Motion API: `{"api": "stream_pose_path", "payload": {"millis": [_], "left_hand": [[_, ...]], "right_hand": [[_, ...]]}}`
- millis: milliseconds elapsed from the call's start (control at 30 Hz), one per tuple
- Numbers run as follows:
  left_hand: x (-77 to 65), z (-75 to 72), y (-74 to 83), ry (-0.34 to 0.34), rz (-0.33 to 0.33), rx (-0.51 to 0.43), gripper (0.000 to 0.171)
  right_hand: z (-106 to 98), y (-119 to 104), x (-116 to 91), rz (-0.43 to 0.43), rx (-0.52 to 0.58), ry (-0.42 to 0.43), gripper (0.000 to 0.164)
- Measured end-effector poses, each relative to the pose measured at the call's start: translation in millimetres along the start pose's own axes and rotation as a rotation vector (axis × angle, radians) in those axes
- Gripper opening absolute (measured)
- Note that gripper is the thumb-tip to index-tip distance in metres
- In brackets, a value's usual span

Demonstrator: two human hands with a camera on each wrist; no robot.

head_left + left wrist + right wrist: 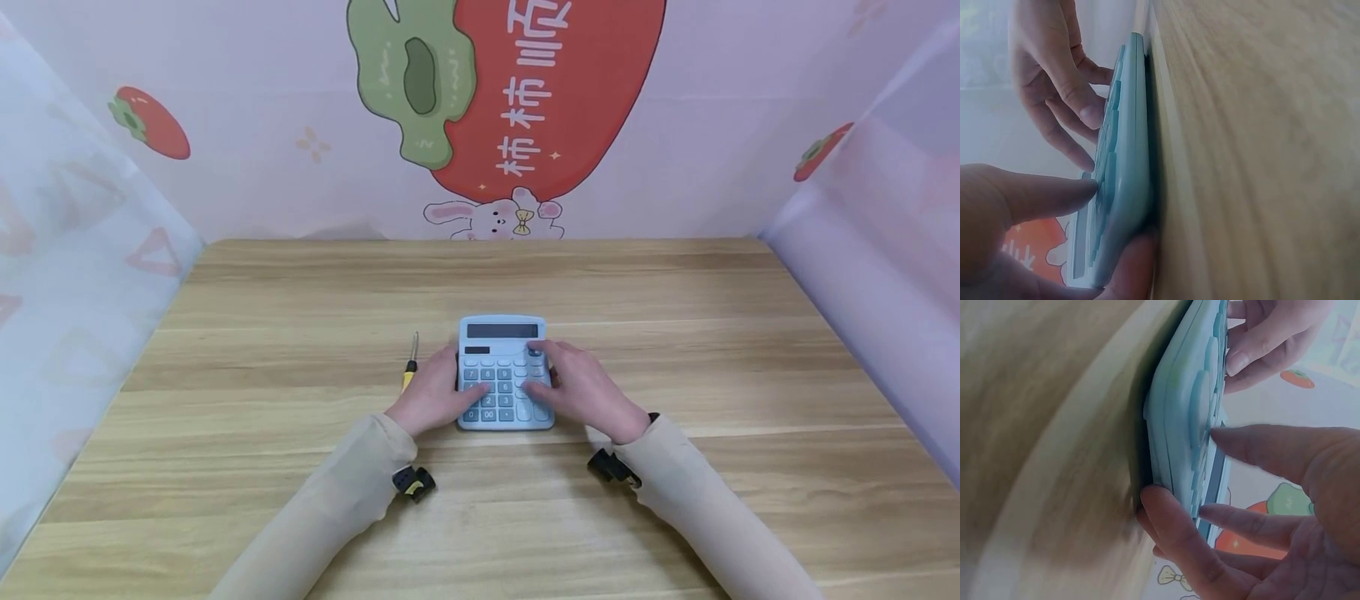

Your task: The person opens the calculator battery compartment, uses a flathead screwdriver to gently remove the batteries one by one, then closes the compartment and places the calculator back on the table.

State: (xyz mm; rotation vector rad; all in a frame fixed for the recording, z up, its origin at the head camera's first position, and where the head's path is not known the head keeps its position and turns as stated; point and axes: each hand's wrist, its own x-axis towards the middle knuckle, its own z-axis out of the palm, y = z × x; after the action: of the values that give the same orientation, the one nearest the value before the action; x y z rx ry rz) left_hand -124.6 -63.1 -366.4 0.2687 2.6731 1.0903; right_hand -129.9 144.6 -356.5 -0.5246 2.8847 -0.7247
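Note:
A light blue calculator (497,388) with a dark display lies near the middle of the table, its keys facing up. My left hand (431,393) grips its left edge, thumb on the number keys and fingers around the side. In the left wrist view a fingertip sits low against the edge, beside the tabletop. From the other side my right hand (588,388) holds the calculator between thumb and fingers. Its thumb rests on the lower right keys, and the index fingertip touches a key (535,352) at the upper right. Other right fingers lie along the lower edge in the right wrist view.
A screwdriver (410,372) with a yellow and black handle lies just left of the calculator, partly behind my left hand. The wooden table (300,333) ends at a printed cloth backdrop (285,192). Cloth walls (75,275) stand on both sides.

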Motion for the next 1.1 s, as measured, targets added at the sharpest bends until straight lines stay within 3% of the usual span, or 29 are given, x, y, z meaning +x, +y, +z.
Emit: {"api": "stream_pose_path", "payload": {"millis": [167, 400, 767, 1100], "left_hand": [[-0.3, -0.2, 0.1, -0.014, -0.039, 0.010, 0.062], [-1.2, 0.1, 2.1, -0.007, -0.064, -0.011, 0.062], [-3.0, -4.6, 4.5, 0.027, -0.049, -0.004, 0.059], [-3.5, -6.1, 4.5, 0.061, -0.039, -0.029, 0.058]], "right_hand": [[1.3, -1.5, -1.5, 0.014, 0.011, -0.028, 0.067], [3.5, -3.6, -2.4, 0.031, 0.004, -0.005, 0.067], [4.5, -5.6, -0.9, 0.014, 0.018, 0.019, 0.073], [3.9, -8.5, -1.5, 0.078, 0.084, 0.018, 0.069]]}}
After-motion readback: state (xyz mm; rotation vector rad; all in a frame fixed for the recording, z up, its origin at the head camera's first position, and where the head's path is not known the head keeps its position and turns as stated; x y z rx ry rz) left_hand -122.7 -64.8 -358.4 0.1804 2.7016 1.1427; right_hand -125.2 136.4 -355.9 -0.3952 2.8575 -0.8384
